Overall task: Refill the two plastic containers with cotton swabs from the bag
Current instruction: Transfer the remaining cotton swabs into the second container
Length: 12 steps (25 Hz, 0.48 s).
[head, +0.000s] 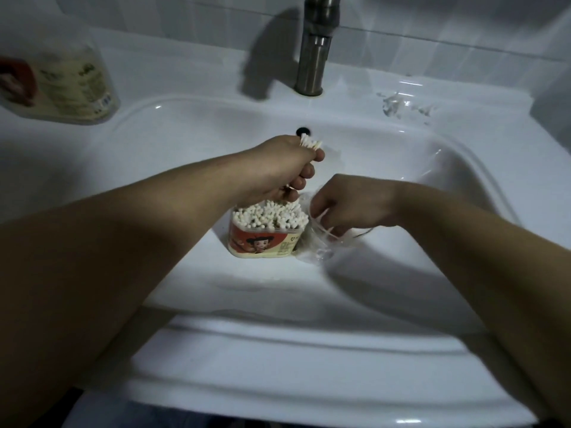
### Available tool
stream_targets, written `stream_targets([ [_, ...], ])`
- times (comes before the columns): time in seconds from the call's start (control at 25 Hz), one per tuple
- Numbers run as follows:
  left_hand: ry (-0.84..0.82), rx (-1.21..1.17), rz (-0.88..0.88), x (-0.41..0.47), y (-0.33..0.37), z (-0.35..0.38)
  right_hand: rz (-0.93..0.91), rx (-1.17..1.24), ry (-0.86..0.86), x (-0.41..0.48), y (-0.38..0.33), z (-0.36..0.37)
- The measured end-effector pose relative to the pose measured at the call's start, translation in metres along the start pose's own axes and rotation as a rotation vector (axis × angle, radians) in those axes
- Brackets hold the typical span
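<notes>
Arms: 2 in view, both bare from the frame's lower corners to the wrists.
Sleeves: no cloth seen on either forearm.
Left hand: bare, no glove, no ring or band seen on the parts that show.
Right hand: bare, no glove, no watch or bracelet at the wrist.
Nails: too blurred to tell.
Markings: no tattoos, plasters or writing seen on the forearms.
Lighting: both forearms partly in shadow near the lower edge.
</notes>
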State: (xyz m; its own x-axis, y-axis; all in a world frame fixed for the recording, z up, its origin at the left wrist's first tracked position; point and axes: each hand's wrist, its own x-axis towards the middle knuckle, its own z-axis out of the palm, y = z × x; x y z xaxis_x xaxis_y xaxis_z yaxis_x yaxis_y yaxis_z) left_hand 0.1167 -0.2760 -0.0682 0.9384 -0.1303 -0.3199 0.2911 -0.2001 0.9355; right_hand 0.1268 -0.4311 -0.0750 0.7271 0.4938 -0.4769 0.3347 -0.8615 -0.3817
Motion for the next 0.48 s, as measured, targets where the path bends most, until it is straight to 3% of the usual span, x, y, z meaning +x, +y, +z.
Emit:
stream_targets([
  [0.2, -0.007, 0.018, 0.002, 0.0, -0.001, -0.002, -0.018, -0.34, 0.023, 0.016, -0.011, 0.015],
  [0.48, -0.038, 0.071, 0.004, 0.001, -0.004, -0.001, 0.125, -0.49, 0.044, 0.016, -0.019, 0.02],
])
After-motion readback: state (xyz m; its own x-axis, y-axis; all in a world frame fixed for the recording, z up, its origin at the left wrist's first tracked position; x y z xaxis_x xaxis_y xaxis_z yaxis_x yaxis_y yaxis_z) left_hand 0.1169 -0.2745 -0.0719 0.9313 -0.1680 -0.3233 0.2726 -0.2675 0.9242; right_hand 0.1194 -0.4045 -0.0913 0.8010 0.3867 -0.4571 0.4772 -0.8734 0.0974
